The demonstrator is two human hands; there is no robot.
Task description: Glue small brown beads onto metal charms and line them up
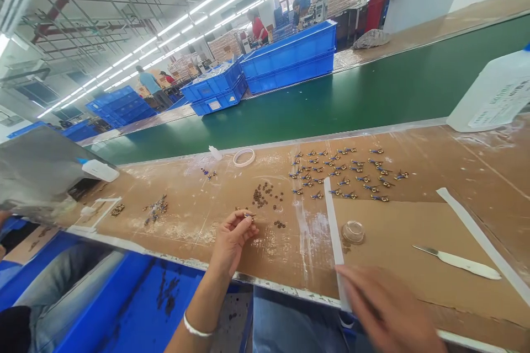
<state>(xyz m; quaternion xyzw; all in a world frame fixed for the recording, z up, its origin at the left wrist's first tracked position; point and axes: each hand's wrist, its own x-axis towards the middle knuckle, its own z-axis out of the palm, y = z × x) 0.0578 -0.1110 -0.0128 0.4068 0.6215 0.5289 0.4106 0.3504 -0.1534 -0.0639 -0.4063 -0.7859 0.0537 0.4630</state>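
My left hand [235, 238] is raised a little above the brown work surface, thumb and forefinger pinched on a small part [249, 216] whose kind is too small to make out. Just beyond it lies a loose pile of small dark round pieces [260, 195], with a smaller cluster [279, 224] to its right. My right hand [385, 303], smeared by motion, hovers near the table's front edge beside a strip of white tape [334, 231]. Its fingers are too blurred to show a grip. Farther back, several small blue-and-gold figure-shaped pieces [342, 167] are spread in rows.
On cardboard at right are a small clear round dish [353, 231] and a white-handled knife [464, 265]. A tape roll [244, 158], small bottle [215, 153] and large jug [491, 94] stand farther back. Beyond runs a green conveyor belt [265, 113] with blue crates [290, 60]. Someone sits at left.
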